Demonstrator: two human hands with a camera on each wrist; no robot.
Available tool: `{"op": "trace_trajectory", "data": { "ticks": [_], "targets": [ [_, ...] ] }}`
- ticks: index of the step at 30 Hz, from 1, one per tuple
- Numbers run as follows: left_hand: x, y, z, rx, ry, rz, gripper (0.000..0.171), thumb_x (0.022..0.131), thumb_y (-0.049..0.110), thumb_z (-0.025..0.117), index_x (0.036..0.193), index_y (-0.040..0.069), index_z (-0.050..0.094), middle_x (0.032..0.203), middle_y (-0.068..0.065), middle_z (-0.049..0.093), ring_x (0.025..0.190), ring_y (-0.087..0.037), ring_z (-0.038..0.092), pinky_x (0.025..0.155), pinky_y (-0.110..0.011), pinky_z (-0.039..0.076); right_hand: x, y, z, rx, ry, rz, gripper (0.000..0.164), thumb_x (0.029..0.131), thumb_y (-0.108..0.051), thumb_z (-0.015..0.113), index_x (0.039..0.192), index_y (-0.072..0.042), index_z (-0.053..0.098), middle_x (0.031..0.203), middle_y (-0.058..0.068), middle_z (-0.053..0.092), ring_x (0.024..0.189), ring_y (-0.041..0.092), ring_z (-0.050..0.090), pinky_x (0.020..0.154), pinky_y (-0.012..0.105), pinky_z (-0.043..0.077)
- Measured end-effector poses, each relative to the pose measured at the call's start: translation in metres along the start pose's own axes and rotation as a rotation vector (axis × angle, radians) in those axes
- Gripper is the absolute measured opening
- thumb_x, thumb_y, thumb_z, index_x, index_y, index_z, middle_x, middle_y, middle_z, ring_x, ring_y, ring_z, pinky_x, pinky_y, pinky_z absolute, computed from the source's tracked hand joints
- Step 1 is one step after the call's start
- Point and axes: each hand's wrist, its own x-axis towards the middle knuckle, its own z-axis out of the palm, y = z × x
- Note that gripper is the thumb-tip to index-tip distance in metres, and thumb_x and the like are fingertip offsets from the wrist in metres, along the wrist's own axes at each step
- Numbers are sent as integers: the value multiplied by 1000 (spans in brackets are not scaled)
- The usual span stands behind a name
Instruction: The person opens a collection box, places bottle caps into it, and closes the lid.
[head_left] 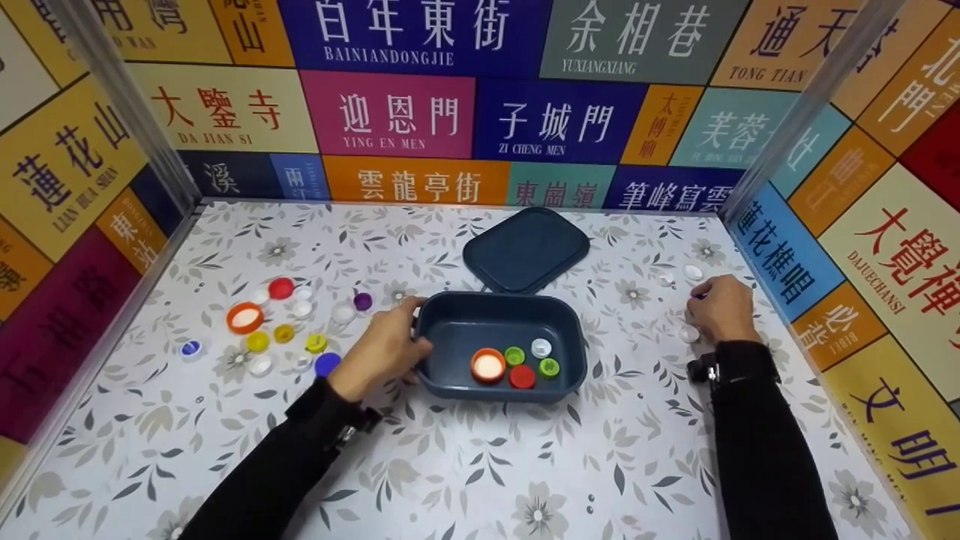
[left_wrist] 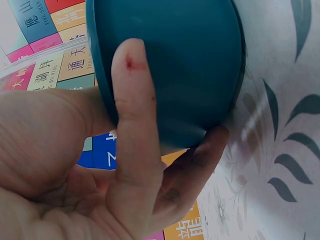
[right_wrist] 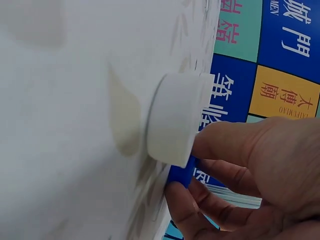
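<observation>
Colourful place-name sign panels (head_left: 397, 112) behind white leaf-print bench (head_left: 450, 472). Dark-blue rectangular plastic tub (head_left: 454, 341) mid-bench, round plastic caps (head_left: 522, 376) inside; matching flat lid (head_left: 525, 251) toward far edge. Left hand (head_left: 384, 343) grips tub's left end, forearm slanting from near-left corner. Right hand (head_left: 726, 306) by right edge, wrist bent, fingers pinching small blue plastic cap (right_wrist: 181, 175), just beside white round plastic cap (right_wrist: 172, 120). Step, judged: picking up blue cap. Next move seems to call for lifting clear without nudging white one.

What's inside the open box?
The box holds an orange cap, a red cap, a white cap and two green caps. The floor directly beneath these caps is covered, so anything under them can't be seen.
</observation>
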Motion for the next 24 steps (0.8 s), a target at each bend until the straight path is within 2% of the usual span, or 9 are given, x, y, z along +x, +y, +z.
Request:
{"op": "trace_trajectory", "data": {
  "ticks": [4,7,13,16,20,24],
  "targets": [
    [0,0,0,-1,-2,5,80,99,-4,72,174,5,46,145,-42,71,58,-23,76,59,-45,71,-3,-3,-1,17,0,18,27,98,-9,71,115,9,82,119,36,78,110,52,72,101,63,60],
    [0,-1,-1,16,2,21,79,98,-4,72,173,4,47,143,-40,73,59,-22,76,56,-40,69,-3,-3,-1,14,0,20,25,97,-8,73,113,9,83,118,35,80,107,49,73,96,58,60],
    [-1,-1,-1,30,12,56,77,98,-4,70,171,3,49,139,-37,75,59,-21,78,51,-33,66,-6,-5,1,15,0,-13,26,97,-7,73,116,8,85,113,32,83,97,43,77,77,37,56],
    [-2,-1,0,29,11,59,76,98,-4,70,171,2,49,140,-39,74,57,-21,78,50,-34,66,-7,-11,2,27,10,-43,28,99,-6,74,120,9,85,114,33,84,101,47,78,82,44,61],
    [-3,-2,0,23,7,61,75,99,-3,70,171,0,48,142,-42,72,56,-22,77,50,-34,65,-10,-26,1,47,25,-93,27,99,-5,75,121,7,86,116,31,85,108,49,78,99,58,61],
    [-2,-2,-1,26,5,58,75,100,-3,70,172,1,48,140,-39,74,56,-20,76,51,-34,66,-16,-42,-2,68,16,-142,28,100,-7,77,124,5,87,117,29,86,104,46,80,92,48,60]
  ]
}}
